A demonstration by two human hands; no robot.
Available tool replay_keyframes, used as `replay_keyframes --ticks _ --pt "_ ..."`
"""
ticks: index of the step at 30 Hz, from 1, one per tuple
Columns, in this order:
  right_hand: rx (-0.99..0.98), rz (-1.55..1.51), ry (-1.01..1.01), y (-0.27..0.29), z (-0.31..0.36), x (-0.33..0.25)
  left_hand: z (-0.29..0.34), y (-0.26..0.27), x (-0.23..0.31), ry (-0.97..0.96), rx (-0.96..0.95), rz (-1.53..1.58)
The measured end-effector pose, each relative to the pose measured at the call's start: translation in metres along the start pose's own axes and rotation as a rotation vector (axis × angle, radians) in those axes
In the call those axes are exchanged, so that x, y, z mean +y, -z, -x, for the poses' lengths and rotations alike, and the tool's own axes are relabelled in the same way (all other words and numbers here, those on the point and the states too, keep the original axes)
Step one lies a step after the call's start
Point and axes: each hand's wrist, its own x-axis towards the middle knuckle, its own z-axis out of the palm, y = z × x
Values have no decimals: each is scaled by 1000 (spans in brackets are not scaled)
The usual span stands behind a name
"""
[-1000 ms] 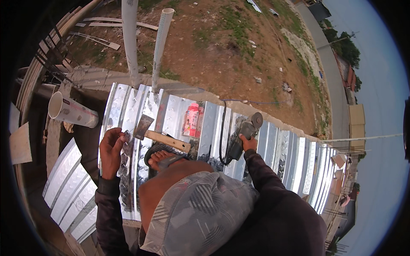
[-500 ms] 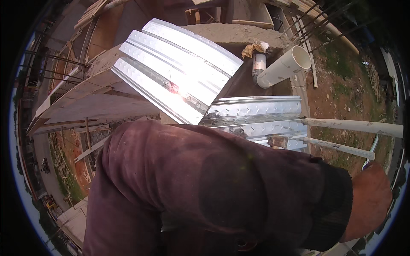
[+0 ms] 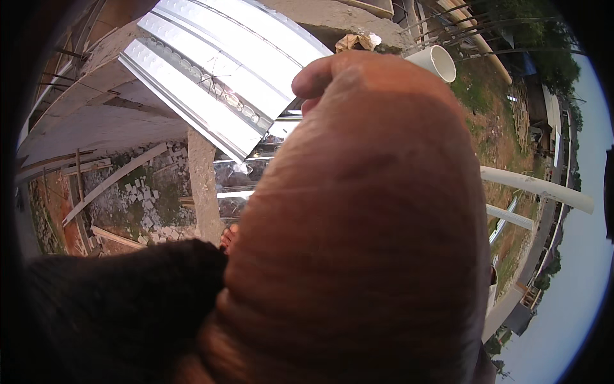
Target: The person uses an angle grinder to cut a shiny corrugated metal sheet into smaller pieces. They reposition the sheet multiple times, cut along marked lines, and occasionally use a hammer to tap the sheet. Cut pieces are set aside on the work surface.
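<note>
My left hand (image 3: 364, 217) looms very close and covers the middle of the view. A curled digit shows at its upper left edge; the other fingers are hidden, so what it holds, if anything, cannot be told. A dark sleeve cuff (image 3: 128, 301) lies at the lower left. Behind the hand, a shiny ribbed metal sheet (image 3: 230, 70) slants across the upper left. More metal sheeting (image 3: 233, 173) lies below its corner, partly covered by the hand. A few small digits (image 3: 228, 238) peek out beside the cuff, whether fingers or toes I cannot tell. My right hand is out of sight.
A wide white pipe (image 3: 430, 61) and crumpled brown paper (image 3: 355, 42) stand beyond the hand. Two pale poles (image 3: 537, 185) jut out at the right. Left of a concrete beam (image 3: 203, 173), planks (image 3: 121, 176) and rubble (image 3: 141, 198) lie lower down. Thin bars (image 3: 492, 27) stick out at upper right.
My left arm, earlier stretched across to the right, has drawn in. Its hand now fills the middle of the view. The view has shifted, showing more sky at the right.
</note>
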Motion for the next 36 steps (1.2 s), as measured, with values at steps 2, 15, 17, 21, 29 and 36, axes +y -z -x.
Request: replay_keyframes --ticks 2,15,17,21,29,36 --pt "29 -30 -5 0 6 13 40 2 -51 227 23 -241" --pt "50 -176 -26 -13 1 60 204 -288 -243 932 262 -547" --pt "123 -192 4 -21 -6 63 197 -301 -266 930 173 -527" --pt "126 -209 104 -41 -26 61 189 -298 -284 748 225 -556" --pt "63 -223 76 -23 -14 51 146 -168 -275 447 505 -637" --pt "73 -163 -4 -19 6 59 97 -20 -262 508 339 -537"
